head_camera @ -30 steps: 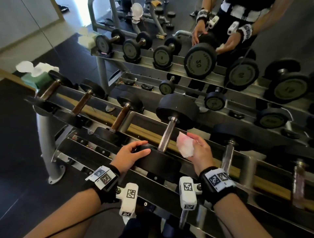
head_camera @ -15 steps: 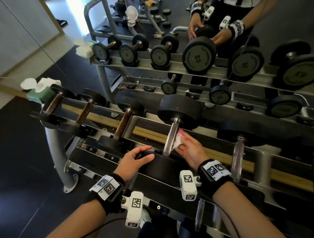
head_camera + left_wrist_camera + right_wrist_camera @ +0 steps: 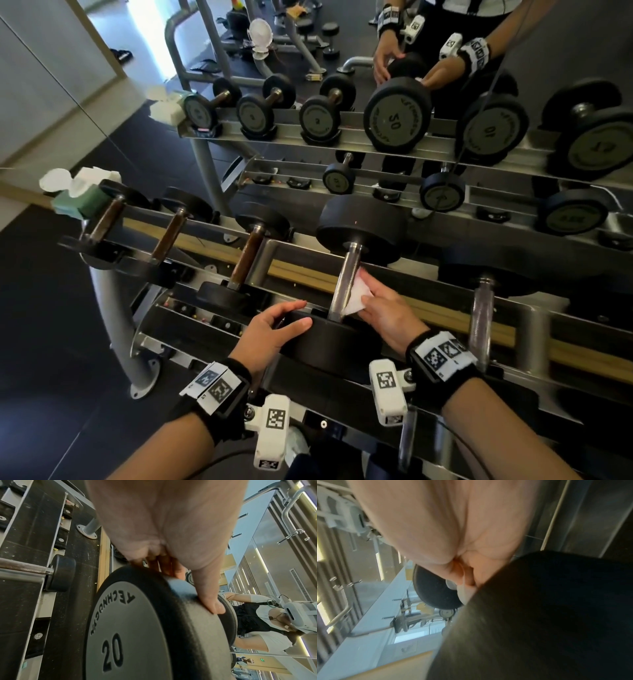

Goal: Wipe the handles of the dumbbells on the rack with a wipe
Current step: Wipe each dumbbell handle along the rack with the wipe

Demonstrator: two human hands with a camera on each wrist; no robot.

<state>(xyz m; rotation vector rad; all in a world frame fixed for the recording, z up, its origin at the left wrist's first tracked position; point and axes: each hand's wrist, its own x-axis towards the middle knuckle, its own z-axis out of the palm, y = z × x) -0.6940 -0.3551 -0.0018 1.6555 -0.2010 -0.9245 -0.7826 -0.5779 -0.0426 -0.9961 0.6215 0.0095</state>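
Observation:
A dumbbell marked 20 lies across the rack, its chrome handle [image 3: 346,274] running between a far head [image 3: 359,229] and a near head [image 3: 329,339]. My right hand [image 3: 380,308] pinches a white wipe [image 3: 356,296] and presses it against the right side of the handle, near its lower end. My left hand [image 3: 274,329] rests on the near head with fingers fairly straight. In the left wrist view the left thumb [image 3: 211,601] lies over the rim of the plate [image 3: 128,635]. The right wrist view is blurred and shows only palm and dark weight [image 3: 539,615].
Smaller dumbbells with brown handles [image 3: 246,260] sit to the left on the same rack. A green wipes pack [image 3: 82,200] stands at the rack's left end. Another chrome handle [image 3: 481,308] lies to the right. A mirror behind repeats the rack and my hands.
My right hand brought the wipe from beside the handle onto it, then slid down toward the near head. The left hand stayed on the near head.

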